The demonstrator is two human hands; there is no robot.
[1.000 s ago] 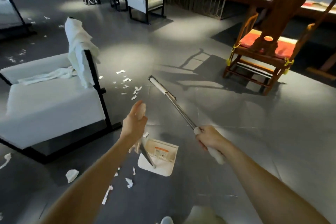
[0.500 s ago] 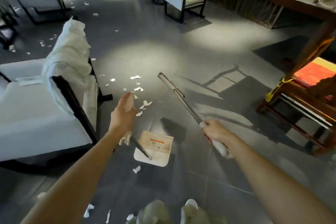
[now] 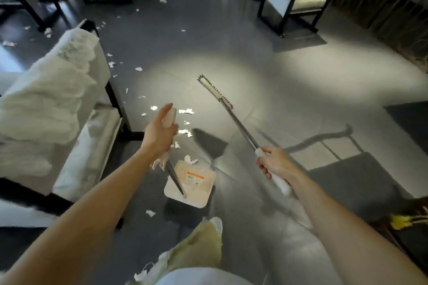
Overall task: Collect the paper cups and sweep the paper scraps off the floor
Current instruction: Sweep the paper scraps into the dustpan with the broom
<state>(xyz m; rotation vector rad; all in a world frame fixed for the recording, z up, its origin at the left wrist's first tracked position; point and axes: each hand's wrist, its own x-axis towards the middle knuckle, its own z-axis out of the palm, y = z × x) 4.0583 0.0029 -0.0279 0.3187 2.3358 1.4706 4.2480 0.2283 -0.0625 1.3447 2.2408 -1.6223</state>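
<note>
My left hand (image 3: 159, 139) grips the white handle of a long-handled dustpan (image 3: 190, 186), whose cream pan hangs just above the grey floor below the hand. My right hand (image 3: 274, 164) grips the white grip of a broom (image 3: 234, 118); its metal shaft slants up and left to the bristled head (image 3: 213, 89), raised off the floor. White paper scraps (image 3: 185, 111) lie scattered on the floor just beyond the left hand, and more scraps trail toward the far left. One scrap (image 3: 150, 213) lies near my feet. No paper cup is visible.
A white armchair (image 3: 58, 109) with a black frame and a draped white cloth stands close on the left. More black-framed chairs (image 3: 289, 0) stand at the back. A wooden chair leg with yellow ties (image 3: 403, 222) shows at the right edge. My leg and shoe (image 3: 208, 238) are below.
I have walked forward and turned left; the armchair is closer and the wooden chair has slid out at the right. Both hands keep their holds, and the scraps are nearer to the dustpan.
</note>
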